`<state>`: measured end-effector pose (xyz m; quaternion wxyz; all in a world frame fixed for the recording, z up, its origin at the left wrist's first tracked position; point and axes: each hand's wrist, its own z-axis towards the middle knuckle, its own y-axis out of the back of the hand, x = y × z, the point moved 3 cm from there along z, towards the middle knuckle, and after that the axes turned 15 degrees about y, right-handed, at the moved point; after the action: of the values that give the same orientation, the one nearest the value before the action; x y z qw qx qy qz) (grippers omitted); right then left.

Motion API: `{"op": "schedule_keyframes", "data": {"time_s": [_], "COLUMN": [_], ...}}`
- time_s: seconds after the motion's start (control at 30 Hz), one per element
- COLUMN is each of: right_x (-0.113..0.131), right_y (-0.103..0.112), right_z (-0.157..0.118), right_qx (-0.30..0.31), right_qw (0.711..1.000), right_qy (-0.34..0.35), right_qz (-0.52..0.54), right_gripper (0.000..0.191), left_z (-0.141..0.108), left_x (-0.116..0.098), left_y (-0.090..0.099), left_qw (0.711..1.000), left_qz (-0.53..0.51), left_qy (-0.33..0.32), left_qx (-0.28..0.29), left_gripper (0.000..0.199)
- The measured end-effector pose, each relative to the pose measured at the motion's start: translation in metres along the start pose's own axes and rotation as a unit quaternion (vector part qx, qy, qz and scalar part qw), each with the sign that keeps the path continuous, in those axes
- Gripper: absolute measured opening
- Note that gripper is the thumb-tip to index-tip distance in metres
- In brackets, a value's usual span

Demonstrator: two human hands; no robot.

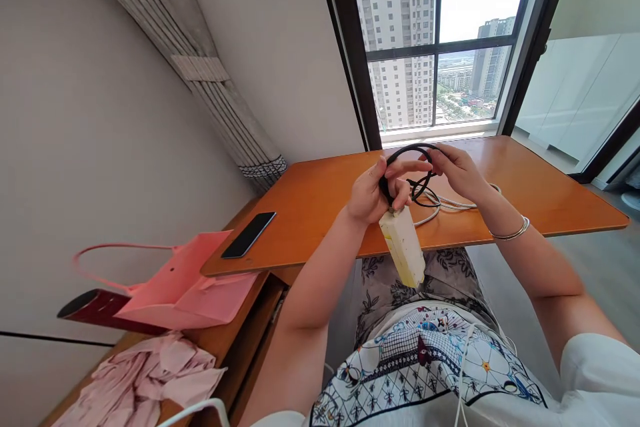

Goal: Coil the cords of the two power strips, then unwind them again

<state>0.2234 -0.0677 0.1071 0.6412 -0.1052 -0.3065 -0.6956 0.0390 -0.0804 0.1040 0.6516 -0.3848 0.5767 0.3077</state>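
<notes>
A black cable is looped between my two hands above the table's front part. My left hand is closed around the gathered cable. From beneath its fingers hangs a yellowed white block, boxy and tilted, joined to the cable at its top; I cannot tell exactly what kind of device it is. Pinched in the fingers of my right hand is another part of the black cable, at the right side of the loop. White cable lies on the tabletop below and behind my right hand.
The orange-brown table has a dark phone near its left front edge. To the left, a pink bag and a crumpled pink cloth rest on a lower wooden cabinet. A window stands behind the table.
</notes>
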Motion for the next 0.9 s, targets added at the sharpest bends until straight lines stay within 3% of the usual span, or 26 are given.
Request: {"op": "schedule_keyframes", "data": {"time_s": [0.2, 0.37, 0.47, 0.57, 0.63, 0.73, 0.9], "right_x": [-0.019, -0.027, -0.027, -0.026, -0.024, -0.019, -0.001], "right_y": [-0.023, -0.035, -0.048, -0.052, -0.044, -0.024, 0.002], "right_z": [-0.024, -0.037, -0.052, -0.069, -0.076, -0.076, -0.049], "right_qx": [0.043, 0.065, 0.172, 0.25, 0.224, 0.109, -0.021], "right_qw": [0.985, 0.962, 0.956, 0.965, 0.972, 0.971, 0.948], "right_qy": [-0.056, -0.107, -0.118, -0.067, -0.012, 0.074, 0.166], "right_qz": [0.156, 0.241, 0.206, 0.045, -0.073, -0.198, -0.271], "right_gripper": [0.041, 0.04, 0.04, 0.029, 0.033, 0.039, 0.032], "left_z": [-0.002, -0.002, -0.008, -0.015, -0.018, -0.018, -0.011], "left_x": [-0.003, -0.007, -0.018, -0.033, -0.04, -0.043, -0.04], "left_y": [0.008, 0.011, 0.007, 0.002, 0.003, 0.012, 0.022], "left_qw": [0.995, 0.989, 0.986, 0.984, 0.98, 0.972, 0.957], "left_qz": [-0.008, 0.003, 0.003, -0.016, -0.035, -0.084, -0.174], "left_qy": [-0.074, -0.094, -0.105, -0.134, -0.157, -0.184, -0.217], "left_qx": [-0.065, -0.114, -0.133, -0.118, -0.115, -0.119, -0.077], "left_gripper": [0.061, 0.06, 0.058, 0.055, 0.052, 0.047, 0.04]}}
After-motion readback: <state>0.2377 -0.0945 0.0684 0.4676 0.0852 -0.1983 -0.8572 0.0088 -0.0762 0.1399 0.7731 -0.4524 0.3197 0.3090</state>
